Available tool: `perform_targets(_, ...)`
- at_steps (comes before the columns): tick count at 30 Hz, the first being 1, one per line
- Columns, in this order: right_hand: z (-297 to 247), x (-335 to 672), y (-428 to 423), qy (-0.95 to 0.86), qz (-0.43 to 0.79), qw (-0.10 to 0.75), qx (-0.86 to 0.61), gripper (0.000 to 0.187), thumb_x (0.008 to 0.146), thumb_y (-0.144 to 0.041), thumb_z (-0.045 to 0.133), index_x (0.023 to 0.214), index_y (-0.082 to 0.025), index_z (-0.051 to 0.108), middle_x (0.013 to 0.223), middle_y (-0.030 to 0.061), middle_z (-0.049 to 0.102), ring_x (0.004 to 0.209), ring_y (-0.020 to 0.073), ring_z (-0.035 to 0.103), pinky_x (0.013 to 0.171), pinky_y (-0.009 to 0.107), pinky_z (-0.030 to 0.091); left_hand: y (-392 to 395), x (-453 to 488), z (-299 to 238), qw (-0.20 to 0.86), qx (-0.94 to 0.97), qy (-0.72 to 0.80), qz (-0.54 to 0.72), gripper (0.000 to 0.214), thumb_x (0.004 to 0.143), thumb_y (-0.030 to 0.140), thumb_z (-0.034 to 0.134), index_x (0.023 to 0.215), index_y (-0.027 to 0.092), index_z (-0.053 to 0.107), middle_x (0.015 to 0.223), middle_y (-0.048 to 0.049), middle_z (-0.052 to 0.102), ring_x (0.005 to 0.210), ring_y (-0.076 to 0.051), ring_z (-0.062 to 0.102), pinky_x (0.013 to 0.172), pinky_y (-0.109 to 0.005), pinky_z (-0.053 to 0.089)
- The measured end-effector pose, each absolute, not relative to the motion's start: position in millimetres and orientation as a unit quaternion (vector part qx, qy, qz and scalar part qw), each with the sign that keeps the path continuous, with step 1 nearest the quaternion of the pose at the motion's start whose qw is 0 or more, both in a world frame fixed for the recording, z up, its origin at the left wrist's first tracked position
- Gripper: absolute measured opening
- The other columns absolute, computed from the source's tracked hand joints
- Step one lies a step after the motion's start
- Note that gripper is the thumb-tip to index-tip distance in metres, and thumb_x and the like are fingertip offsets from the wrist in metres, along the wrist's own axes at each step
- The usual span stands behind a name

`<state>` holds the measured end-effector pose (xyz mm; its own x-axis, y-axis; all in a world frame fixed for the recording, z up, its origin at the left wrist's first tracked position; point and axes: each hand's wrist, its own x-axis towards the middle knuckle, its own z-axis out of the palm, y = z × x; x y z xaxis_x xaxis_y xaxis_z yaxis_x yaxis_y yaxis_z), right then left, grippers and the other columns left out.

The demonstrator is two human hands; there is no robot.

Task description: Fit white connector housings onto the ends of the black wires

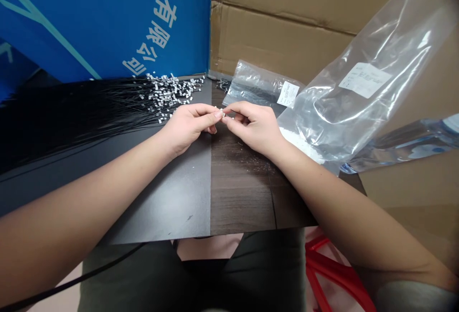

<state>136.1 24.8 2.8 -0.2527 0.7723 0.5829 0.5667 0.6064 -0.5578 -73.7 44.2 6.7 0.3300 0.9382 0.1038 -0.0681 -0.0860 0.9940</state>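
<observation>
White plastic showed as a tiny connector [222,112] pinched at the centre of the view, between the fingertips [215,115] of the left hand [186,128] and those of the right hand [256,128]. The hands were together, almost meeting at the fingertips, each closed on that small piece; whether a wire ran from it was too fine to tell. They were held over the tabletop [244,192], smooth dark grey on the left and dark wood grain on the right, the two parts meeting at a straight seam. At 9 to 10 o'clock from the connector lay a broad fan of thin black wires [89,116], their far ends crowded with small white connectors [172,92]. At 1 o'clock sat a small clear plastic bag [258,85] with a white label, and at 3 o'clock a larger clear plastic bag [358,78], also labelled, with a white mass [301,142] low inside it. Behind stood a blue printed board [107,25] with white Chinese characters at 11 o'clock and brown cardboard [287,25] at 1 o'clock. Below the tabletop, at 5 o'clock, showed part of a red plastic frame [330,274].
</observation>
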Motion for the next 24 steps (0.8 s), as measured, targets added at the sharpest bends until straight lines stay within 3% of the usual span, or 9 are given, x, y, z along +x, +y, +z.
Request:
perform_targets(5,4.5,136.6,23.5,-0.796,0.109,0.43,-0.412,0.017,0.1,-0.032,0.07,0.107,-0.023,0.083,0.079,-0.0002,0.075,0.069,0.0157,0.064,0.072,0.03,0.05,44.4,-73.8,7.1,0.584,0.566,0.37,0.45,0.025,0.071,0.039,0.097,0.08,0.019,0.084,0.076,-0.0031,0.075,0.065,-0.012,0.06,0.067,-0.028,0.053)
perform_targets(9,6.2,137.4,22.6,-0.8,0.118,0.42,-0.412,0.022,0.104,-0.033,0.066,0.113,-0.025,0.084,0.1,0.0022,0.084,0.075,0.0164,0.068,0.077,0.031,0.053,45.0,-74.8,7.2,0.588,0.562,0.374,0.446,0.029,0.072,0.043,0.097,0.081,0.019,0.083,0.077,-0.0041,0.075,0.066,-0.013,0.061,0.067,-0.029,0.054)
perform_targets(13,7.1,137.8,22.9,-0.804,0.132,0.424,-0.395,0.026,0.106,-0.03,0.062,0.117,-0.026,0.085,0.108,0.0027,0.085,0.088,0.0189,0.075,0.085,0.033,0.057,44.6,-74.6,7.4,0.588,0.567,0.368,0.443,0.034,0.075,0.048,0.096,0.083,0.019,0.082,0.077,-0.0043,0.074,0.067,-0.013,0.061,0.067,-0.03,0.053)
perform_targets(17,6.4,139.2,23.8,-0.81,0.136,0.426,-0.38,0.027,0.107,-0.028,0.059,0.117,-0.027,0.085,0.111,0.0026,0.085,0.101,0.0215,0.079,0.094,0.037,0.059,43.6,-73.1,7.2,0.593,0.563,0.357,0.452,0.035,0.074,0.048,0.098,0.081,0.018,0.081,0.078,-0.0034,0.074,0.065,-0.012,0.059,0.067,-0.029,0.051)
perform_targets(24,5.9,139.8,23.4,-0.811,0.141,0.439,-0.36,0.026,0.108,-0.027,0.06,0.116,-0.027,0.085,0.109,0.0019,0.085,0.099,0.0202,0.079,0.093,0.035,0.059,40.6,-70.8,9.0,0.573,0.569,0.372,0.458,0.038,0.071,0.051,0.099,0.079,0.018,0.08,0.076,-0.0032,0.073,0.065,-0.012,0.059,0.066,-0.029,0.051)
